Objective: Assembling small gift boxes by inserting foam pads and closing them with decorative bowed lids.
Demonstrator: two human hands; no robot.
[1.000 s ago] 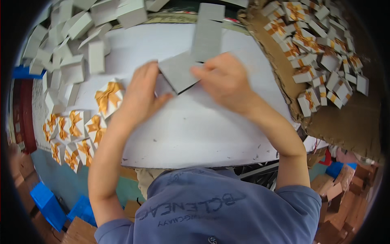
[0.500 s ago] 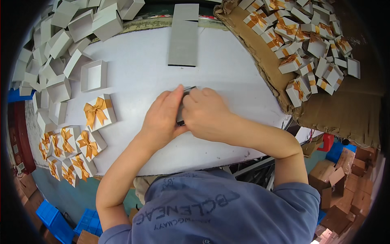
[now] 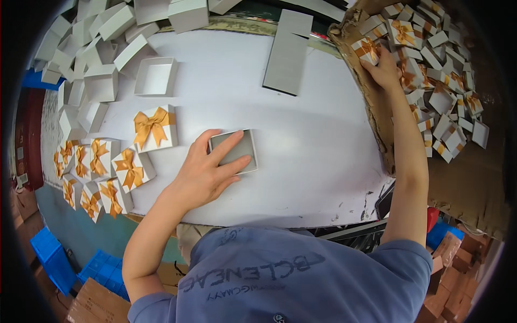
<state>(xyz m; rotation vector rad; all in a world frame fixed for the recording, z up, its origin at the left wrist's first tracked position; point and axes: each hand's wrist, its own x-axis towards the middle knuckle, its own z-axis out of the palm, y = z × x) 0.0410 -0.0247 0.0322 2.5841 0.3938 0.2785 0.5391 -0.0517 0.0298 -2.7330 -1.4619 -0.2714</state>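
Observation:
My left hand [image 3: 202, 175] lies over a small open white box [image 3: 254, 153]. Its fingers are spread, two of them resting on the grey pad [image 3: 245, 148] inside the box. At the far right, my right hand [image 3: 385, 72] reaches into a heap of lids, thumb and fingers closed on a white box lid [image 3: 367, 50] with an orange-gold ribbon. On the left of the table stand several white boxes with gold bows [image 3: 156, 129]. Behind them sits an open white box [image 3: 155, 78] with nothing in it.
Several white box parts [image 3: 102, 81] pile up at the far left. A long grey strip [image 3: 288, 54] lies at the back of the table. The ribboned lids [image 3: 447, 97] are heaped on brown cardboard [image 3: 371, 113] with a ragged edge. Blue crates [image 3: 102, 269] stand below left.
Both hands were together at the small box. My right hand has left it and gone to the lid heap, taking hold of a lid. The left hand's fingers now spread over the box.

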